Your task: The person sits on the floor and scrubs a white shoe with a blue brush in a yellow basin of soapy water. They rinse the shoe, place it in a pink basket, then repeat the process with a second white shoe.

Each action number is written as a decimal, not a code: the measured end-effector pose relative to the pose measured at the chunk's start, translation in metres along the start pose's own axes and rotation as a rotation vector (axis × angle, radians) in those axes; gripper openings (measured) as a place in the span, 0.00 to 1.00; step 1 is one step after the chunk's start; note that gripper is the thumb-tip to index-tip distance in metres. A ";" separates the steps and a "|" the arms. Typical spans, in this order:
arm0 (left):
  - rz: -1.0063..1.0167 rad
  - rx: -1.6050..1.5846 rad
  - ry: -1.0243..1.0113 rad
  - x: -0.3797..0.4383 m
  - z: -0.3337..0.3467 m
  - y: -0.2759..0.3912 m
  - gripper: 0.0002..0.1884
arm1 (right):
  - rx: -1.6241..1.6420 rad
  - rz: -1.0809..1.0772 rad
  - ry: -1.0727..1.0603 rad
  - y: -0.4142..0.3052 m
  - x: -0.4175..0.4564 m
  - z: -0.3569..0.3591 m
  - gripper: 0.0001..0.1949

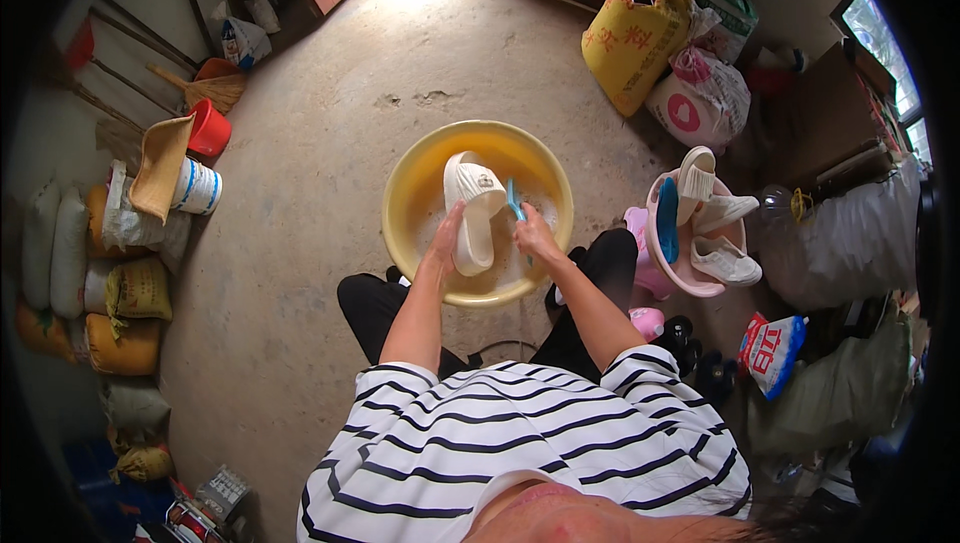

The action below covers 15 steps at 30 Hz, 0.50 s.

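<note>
A yellow plastic basin [395, 205] with sudsy water stands on the floor between the person's knees. Over it, my left hand [448, 237] grips a white slide sandal [475, 239] by its left edge, its strap towards the basin's far side. My right hand [534, 232] is closed on the handle of a blue brush [513, 198], just right of the sandal; the bristles cannot be made out. To the right, a pink basin [709, 289] holds a blue insole [667, 220], a white slide [697, 174] and white canvas shoes [724, 261].
The pink basin rests on a pink stool [646, 258]. A detergent bag [772, 352] lies at right. Tied sacks, one yellow [626, 40] with a phone on top, stand at the upper right. A red bucket [209, 128], brooms and more sacks line the left wall.
</note>
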State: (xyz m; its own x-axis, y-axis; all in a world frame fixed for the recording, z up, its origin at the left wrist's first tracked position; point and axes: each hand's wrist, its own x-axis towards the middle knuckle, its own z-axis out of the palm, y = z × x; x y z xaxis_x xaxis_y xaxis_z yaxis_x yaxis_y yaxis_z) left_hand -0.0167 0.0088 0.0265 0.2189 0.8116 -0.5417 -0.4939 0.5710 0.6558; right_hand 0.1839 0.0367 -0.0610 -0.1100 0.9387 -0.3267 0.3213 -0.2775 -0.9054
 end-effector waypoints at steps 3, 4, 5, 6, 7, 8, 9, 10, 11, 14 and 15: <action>0.214 0.194 0.220 0.011 -0.022 -0.020 0.30 | 0.191 0.126 -0.049 -0.049 -0.033 -0.002 0.25; 0.308 0.291 0.302 0.014 -0.020 -0.021 0.31 | 0.213 0.152 -0.057 -0.056 -0.038 -0.007 0.26; 0.383 0.429 0.375 0.015 -0.018 -0.023 0.32 | 0.235 0.178 -0.065 -0.062 -0.043 -0.011 0.26; 0.453 0.569 0.436 0.014 -0.010 -0.021 0.33 | 0.258 0.208 -0.063 -0.066 -0.048 -0.017 0.26; 0.528 0.706 0.512 0.013 -0.009 -0.022 0.34 | 0.274 0.199 -0.071 -0.072 -0.056 -0.021 0.25; 0.527 0.753 0.561 0.016 -0.010 -0.026 0.35 | 0.290 0.190 -0.080 -0.078 -0.067 -0.024 0.24; 0.526 0.801 0.612 0.021 -0.011 -0.030 0.36 | 0.307 0.180 -0.091 -0.080 -0.076 -0.026 0.22; 0.524 0.848 0.663 0.024 -0.014 -0.033 0.37 | 0.207 0.128 -0.110 -0.077 -0.082 -0.028 0.20; 0.447 0.785 0.654 0.026 -0.019 -0.036 0.38 | 0.106 0.075 -0.131 -0.073 -0.087 -0.030 0.18; 0.273 0.535 0.602 0.028 -0.012 -0.039 0.40 | -0.124 -0.177 -0.102 -0.068 -0.089 -0.029 0.13; 0.239 0.415 0.574 0.028 -0.009 -0.038 0.40 | -0.187 -0.279 -0.078 -0.067 -0.086 -0.025 0.12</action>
State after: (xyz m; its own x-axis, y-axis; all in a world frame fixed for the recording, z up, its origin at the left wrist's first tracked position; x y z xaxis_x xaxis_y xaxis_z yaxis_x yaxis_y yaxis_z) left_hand 0.0004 0.0081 -0.0185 -0.3844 0.7917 -0.4748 -0.0904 0.4796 0.8728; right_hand 0.1954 -0.0198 0.0345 -0.2872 0.9527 -0.0997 0.4350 0.0370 -0.8997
